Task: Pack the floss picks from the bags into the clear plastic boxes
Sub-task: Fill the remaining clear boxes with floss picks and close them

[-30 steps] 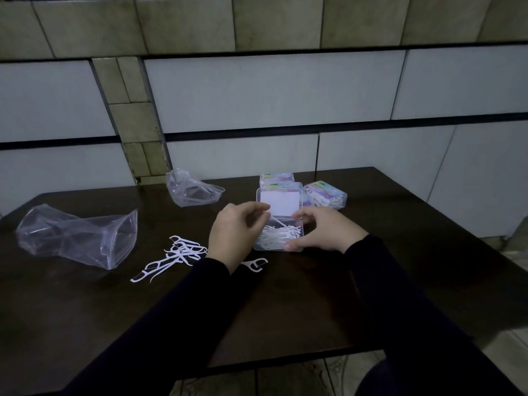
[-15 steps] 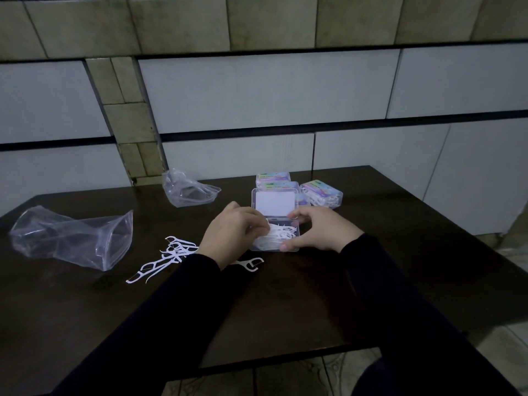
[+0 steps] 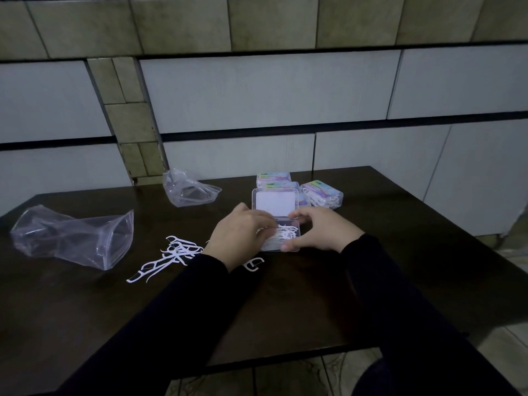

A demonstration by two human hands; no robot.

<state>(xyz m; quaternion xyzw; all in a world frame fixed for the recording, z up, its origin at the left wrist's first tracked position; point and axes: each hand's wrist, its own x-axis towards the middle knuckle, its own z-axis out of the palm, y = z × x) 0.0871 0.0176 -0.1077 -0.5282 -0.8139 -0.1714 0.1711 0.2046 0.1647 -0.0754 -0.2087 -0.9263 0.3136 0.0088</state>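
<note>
A clear plastic box (image 3: 294,224) stands open at the table's middle, its lid (image 3: 275,202) raised at the back, with white floss picks (image 3: 287,233) inside. My right hand (image 3: 320,231) grips the box's right and front side, thumb at the front corner. My left hand (image 3: 241,232) reaches over the box's left edge with curled fingers down among the picks; what the fingertips hold is hidden. A loose pile of floss picks (image 3: 168,255) lies on the table left of my left arm, and one single pick (image 3: 253,264) lies by my wrist.
Two clear bags lie on the dark table (image 3: 400,252): a large one (image 3: 74,238) at the left and a smaller one (image 3: 190,188) at the back. Several closed, labelled boxes (image 3: 321,193) sit behind the open box. The tiled wall is close behind.
My left hand has moved further over the box and pushed its fingers down into the picks. My right hand stays on the box. The camera view has shifted slightly.
</note>
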